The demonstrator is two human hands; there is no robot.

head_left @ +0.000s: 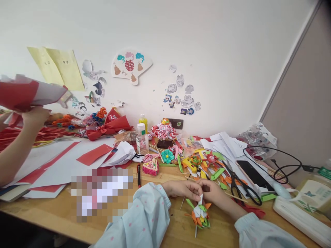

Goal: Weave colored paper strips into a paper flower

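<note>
Above the wooden table, my left hand (183, 189) pinches a white paper piece at the top of a paper flower (201, 217). The flower has orange, green, yellow and white folded petals, and hangs head-down just below my fingers. My right hand (212, 191) meets the left at the same white piece, its fingers bent in and its fingertips partly hidden. A thin white stick shows under the petals. Near my right forearm lie black-handled scissors (239, 186) and several green and orange paper pieces (217, 174).
A phone (254, 175) with a black cable (278, 162) lies at right, beside a white case (297, 217). At left, another person's arm (23, 141) lifts a red-and-white wrapped bouquet (28, 93). Bottles (141, 139), paper sheets (57, 165) and a pen (139, 175) sit between.
</note>
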